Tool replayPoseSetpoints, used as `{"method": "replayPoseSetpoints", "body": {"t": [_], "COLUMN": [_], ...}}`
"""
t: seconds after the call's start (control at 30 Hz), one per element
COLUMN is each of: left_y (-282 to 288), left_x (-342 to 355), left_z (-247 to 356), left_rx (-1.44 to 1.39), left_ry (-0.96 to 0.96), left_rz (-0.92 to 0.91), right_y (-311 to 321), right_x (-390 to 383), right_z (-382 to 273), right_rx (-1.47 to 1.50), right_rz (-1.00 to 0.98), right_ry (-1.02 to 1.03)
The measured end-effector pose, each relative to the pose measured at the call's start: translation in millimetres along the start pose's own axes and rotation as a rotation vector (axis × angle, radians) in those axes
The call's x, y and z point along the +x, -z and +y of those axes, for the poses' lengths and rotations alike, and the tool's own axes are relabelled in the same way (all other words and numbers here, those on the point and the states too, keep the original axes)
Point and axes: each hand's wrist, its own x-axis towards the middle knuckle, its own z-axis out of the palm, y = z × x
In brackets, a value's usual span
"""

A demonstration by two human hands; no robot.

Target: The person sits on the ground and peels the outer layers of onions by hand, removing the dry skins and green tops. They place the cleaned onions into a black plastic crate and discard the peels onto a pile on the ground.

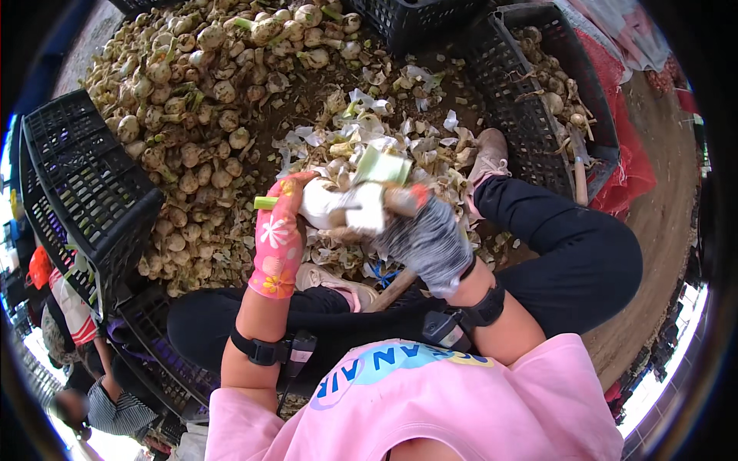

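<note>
My left hand [277, 234], in a pink flowered glove, grips a pale garlic bulb [317, 201] whose cut green stem [264, 203] pokes out to the left. Close beside it is my right hand [427, 246], in a grey knit glove with an orange fingertip, its fingers smeared by motion at the bulb. Blurred white and pale green bits of peel [382, 167] show above that hand, so what it holds is unclear. Loose skins [446, 146] lie beyond both hands, and a wooden stick [396, 290] is below them.
A heap of garlic [192, 100] spreads at upper left. Black crates stand left [92, 184], at the top [403, 15] and right [500, 84], the last holding bulbs. Red sacking [630, 177] lies at right. My bent legs [584, 261] frame the work. Other people [115, 407] are at lower left.
</note>
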Motion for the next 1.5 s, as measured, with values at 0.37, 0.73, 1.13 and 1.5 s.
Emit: {"method": "replayPoseSetpoints", "body": {"t": [0.37, 0.73, 1.13, 1.5], "left_y": [3, 98, 195, 235], "left_x": [-6, -26, -22, 38], "left_z": [25, 121, 3, -75], "left_rx": [-0.518, -1.012, 0.711, 1.019], "left_ry": [0.143, -0.529, 0.376, 0.228], "left_rz": [0.151, -0.266, 0.305, 0.503], "right_y": [1, 15, 15, 21], "right_x": [-5, 8, 13, 33], "right_z": [-49, -5, 19, 31], "right_rx": [-0.122, -1.304, -1.286, -1.308], "right_rz": [0.185, 0.026, -0.087, -0.036], "right_ry": [0.466, -0.071, -0.015, -0.136]}}
